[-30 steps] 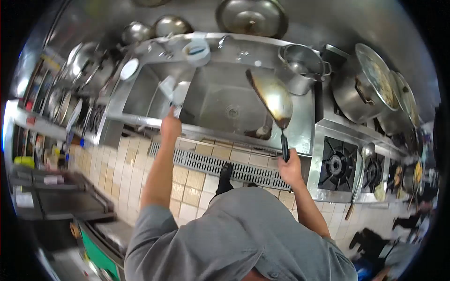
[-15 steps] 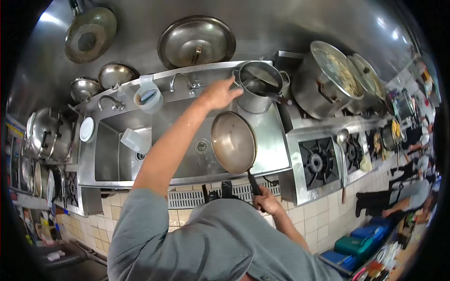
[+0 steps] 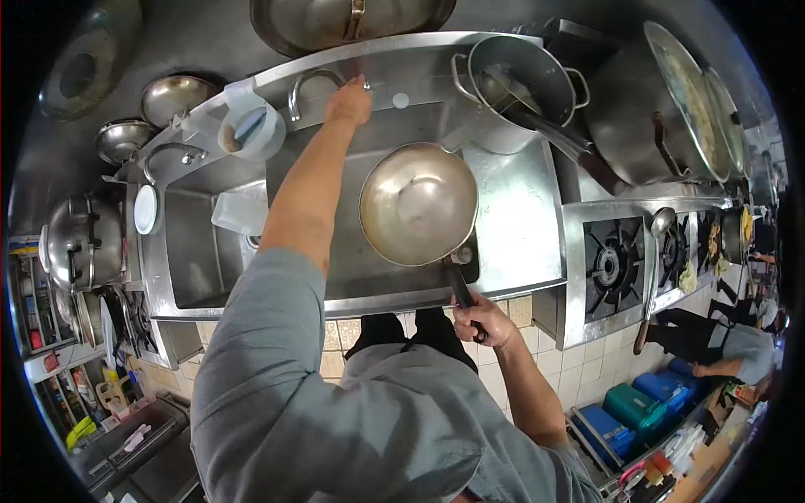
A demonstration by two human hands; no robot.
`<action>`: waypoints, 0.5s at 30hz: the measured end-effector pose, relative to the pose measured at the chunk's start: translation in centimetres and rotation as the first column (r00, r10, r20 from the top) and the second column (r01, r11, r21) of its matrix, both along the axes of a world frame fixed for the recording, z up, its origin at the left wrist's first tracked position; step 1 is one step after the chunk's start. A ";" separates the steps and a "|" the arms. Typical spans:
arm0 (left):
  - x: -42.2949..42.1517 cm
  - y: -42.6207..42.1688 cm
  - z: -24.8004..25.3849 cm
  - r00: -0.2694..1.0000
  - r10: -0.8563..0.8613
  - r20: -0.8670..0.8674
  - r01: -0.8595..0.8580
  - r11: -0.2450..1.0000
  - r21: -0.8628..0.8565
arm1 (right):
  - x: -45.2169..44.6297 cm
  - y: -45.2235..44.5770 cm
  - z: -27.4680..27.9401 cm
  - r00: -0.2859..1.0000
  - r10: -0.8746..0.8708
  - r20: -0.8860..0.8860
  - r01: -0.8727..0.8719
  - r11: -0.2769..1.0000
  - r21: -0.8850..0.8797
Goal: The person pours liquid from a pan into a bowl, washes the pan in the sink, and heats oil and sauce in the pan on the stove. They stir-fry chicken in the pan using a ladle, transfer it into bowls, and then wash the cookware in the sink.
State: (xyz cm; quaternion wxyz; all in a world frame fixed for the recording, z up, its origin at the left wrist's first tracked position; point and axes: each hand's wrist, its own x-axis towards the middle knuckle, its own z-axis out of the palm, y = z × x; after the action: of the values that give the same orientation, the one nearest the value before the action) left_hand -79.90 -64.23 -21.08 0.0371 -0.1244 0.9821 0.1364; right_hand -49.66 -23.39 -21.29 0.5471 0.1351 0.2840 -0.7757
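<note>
The steel sink (image 3: 344,260) spans the middle, and I have the pan (image 3: 418,201) over its basin, hollow side up. Its long axis runs near and slightly right, down the black handle (image 3: 461,289) to my right hand (image 3: 486,324), the nearer one, clamped round the grip. Beyond the pan, far left, my left hand (image 3: 350,102) is at the tap (image 3: 294,99); its finger closure I cannot tell.
</note>
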 end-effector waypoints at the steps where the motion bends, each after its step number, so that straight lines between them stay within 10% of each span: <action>1: 0.4 -0.2 -0.3 0.994 0.002 -0.106 -0.002 1.000 0.002 | -0.5 -0.9 -0.4 1.000 0.002 0.006 -0.002 1.000 0.002; 3: 3.3 -1.4 -0.8 0.974 -0.080 -0.214 0.062 0.994 -0.090 | -0.6 -2.4 -0.7 1.000 -0.001 -0.013 0.001 1.000 0.018; 5: 6.9 -1.9 3.6 0.705 -0.357 0.613 0.105 0.908 0.407 | -1.3 -4.0 -1.3 0.997 0.031 -0.073 -0.029 0.999 0.025; 6: 8.4 -3.7 1.8 0.694 -0.356 0.625 0.103 0.909 0.403 | -1.8 -4.8 -1.4 0.998 0.041 -0.048 -0.041 0.999 0.006; 7: 9.8 -6.6 -1.5 0.897 -0.041 0.440 -0.267 0.743 0.613 | -2.3 -5.7 -1.5 0.998 0.051 -0.032 -0.051 0.999 -0.013; 8: 10.2 -8.5 -3.1 0.877 0.363 0.314 -0.445 0.373 0.814 | -2.7 -6.6 -1.6 0.996 0.080 -0.026 -0.080 0.997 -0.021; 12: 14.5 -6.6 1.6 0.936 0.282 0.212 -0.222 0.005 0.975 | -3.3 -11.0 -3.6 0.974 0.191 -0.122 -0.184 0.981 0.063; 13: 16.0 -6.9 1.4 0.932 0.291 0.214 -0.225 0.002 0.974 | -3.5 -12.6 -3.8 0.972 0.201 -0.120 -0.195 0.979 0.064; 15: 19.8 -6.9 0.0 0.898 0.200 0.392 -0.433 0.563 0.704 | -3.6 -16.1 -4.1 0.969 0.219 -0.113 -0.196 0.963 0.186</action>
State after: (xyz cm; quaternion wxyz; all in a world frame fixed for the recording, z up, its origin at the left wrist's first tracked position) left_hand -60.07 -71.14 -21.07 0.1941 -0.2891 0.7717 0.5322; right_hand -53.26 -39.45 -25.37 0.5915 0.0998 0.3990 -0.6935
